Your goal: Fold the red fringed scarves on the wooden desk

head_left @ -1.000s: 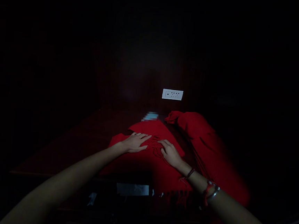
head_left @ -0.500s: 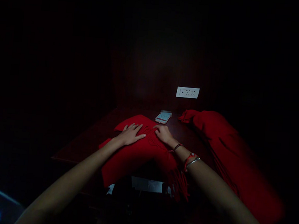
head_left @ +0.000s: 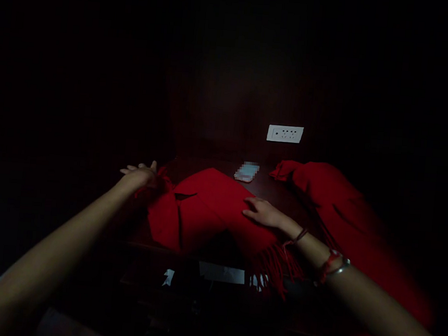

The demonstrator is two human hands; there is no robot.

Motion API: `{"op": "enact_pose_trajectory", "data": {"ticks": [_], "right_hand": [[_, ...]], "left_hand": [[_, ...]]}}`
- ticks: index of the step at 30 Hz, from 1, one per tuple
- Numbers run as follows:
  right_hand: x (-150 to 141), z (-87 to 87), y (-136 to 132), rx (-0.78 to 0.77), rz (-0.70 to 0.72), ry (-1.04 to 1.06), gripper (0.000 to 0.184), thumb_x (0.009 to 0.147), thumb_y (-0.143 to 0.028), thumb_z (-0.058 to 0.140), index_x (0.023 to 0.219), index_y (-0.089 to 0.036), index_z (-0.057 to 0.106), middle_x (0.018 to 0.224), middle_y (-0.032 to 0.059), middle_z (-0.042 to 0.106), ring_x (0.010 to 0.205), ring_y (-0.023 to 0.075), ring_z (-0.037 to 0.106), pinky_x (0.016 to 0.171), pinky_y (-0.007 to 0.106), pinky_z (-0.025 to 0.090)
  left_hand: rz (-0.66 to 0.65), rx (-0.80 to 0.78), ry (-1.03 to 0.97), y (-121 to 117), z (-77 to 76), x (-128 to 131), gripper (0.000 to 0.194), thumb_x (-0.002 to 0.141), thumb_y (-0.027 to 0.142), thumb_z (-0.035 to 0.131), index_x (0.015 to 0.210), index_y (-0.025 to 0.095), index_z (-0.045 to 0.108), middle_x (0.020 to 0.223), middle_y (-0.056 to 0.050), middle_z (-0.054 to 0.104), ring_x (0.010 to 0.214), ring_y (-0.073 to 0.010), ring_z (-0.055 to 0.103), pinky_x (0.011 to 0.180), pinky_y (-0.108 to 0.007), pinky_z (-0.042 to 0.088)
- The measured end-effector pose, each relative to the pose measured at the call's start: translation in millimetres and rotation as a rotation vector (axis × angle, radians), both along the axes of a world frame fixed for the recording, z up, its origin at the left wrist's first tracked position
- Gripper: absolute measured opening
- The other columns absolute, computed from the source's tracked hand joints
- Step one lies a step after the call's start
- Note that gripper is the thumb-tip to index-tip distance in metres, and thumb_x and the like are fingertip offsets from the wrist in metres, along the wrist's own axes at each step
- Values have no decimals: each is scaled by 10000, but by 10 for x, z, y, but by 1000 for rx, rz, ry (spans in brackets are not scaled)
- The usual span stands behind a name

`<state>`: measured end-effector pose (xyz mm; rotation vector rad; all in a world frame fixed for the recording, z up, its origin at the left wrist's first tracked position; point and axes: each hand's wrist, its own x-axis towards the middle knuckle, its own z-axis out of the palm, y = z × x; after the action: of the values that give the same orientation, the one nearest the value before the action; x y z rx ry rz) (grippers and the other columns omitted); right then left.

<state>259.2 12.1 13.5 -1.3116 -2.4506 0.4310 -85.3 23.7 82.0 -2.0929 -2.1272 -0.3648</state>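
Currently left hand (head_left: 140, 175) spread-fingered at scarf (head_left: 211, 198) | right hand's (head_left: 263, 212) fingers parted on it | phone (head_left: 246, 171) near worktop's (head_left: 271, 189) back edge

The scarf (head_left: 214, 190) lies across the middle of the table (head_left: 263, 188), its fringe (head_left: 272, 269) at the near right. The left hand (head_left: 140, 175) is at its left end, the right hand (head_left: 261, 211) on its right part. Behind it lies a phone (head_left: 246, 171); a socket (head_left: 285, 133) sits on the wall (head_left: 227, 131) beyond. More cloth (head_left: 334, 204) stretches along the right.
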Motion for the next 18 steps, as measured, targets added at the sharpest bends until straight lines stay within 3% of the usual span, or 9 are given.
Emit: {"op": "enact_pose_trajectory", "data": {"ticks": [1,2,3,6,8,10,14,18], "right_hand": [[56,-99,-48,53,12,-56,443,729,-287,499,1113,-66,477,1156,165,468,1055,218,434,904,305,319],[102,-173,-81,99,5,-82,440,741,-283,481,1126,-70,468,1172,163,453,1064,210,425,904,291,314],[140,-219,-96,137,-33,-85,418,756,-274,458,1124,-75,471,1163,158,462,1050,199,438,890,275,321],[218,-208,-41,163,-268,-62,343,777,-259,425,1065,-99,518,1035,128,555,928,169,517,791,230,369],[244,-140,45,89,-392,-66,295,751,-280,469,977,-119,571,926,100,607,827,158,555,695,204,387],[250,-88,125,-10,-411,-67,231,722,-288,506,859,-139,618,835,72,634,752,143,570,618,181,378],[247,-94,222,-61,-455,-38,187,721,-207,466,730,-143,642,761,60,643,711,123,572,558,165,348],[246,-161,284,-60,-497,-40,189,691,-203,470,729,-129,639,741,75,638,676,127,569,523,174,341]], "left_hand": [[128,-45,61,-4,37,81,523,647,274,570,1132,117,451,1103,-214,478,1070,-463,317,748,-648,249],[168,-67,113,-6,55,223,578,659,279,562,1187,119,394,1178,-213,415,1110,-440,278,800,-614,249],[34,-84,148,0,51,409,599,687,293,534,1224,107,345,1228,-213,357,1133,-408,266,838,-561,271],[-230,-92,152,93,-103,1067,456,796,346,380,1232,219,333,1277,-53,341,1148,-198,328,928,-303,293],[-420,-35,151,208,-290,1444,429,821,368,327,1210,192,367,1269,-67,347,1156,-190,315,937,-297,276],[-475,-48,120,333,-499,1697,457,821,416,318,1219,196,354,1289,-81,320,1180,-214,274,936,-339,270],[-385,-113,-8,524,-847,1842,530,823,490,251,1260,192,287,1326,-102,257,1202,-251,225,932,-422,240],[-268,14,-74,600,-998,1751,531,837,473,222,1255,156,301,1313,-128,277,1204,-238,224,948,-398,215]]}}
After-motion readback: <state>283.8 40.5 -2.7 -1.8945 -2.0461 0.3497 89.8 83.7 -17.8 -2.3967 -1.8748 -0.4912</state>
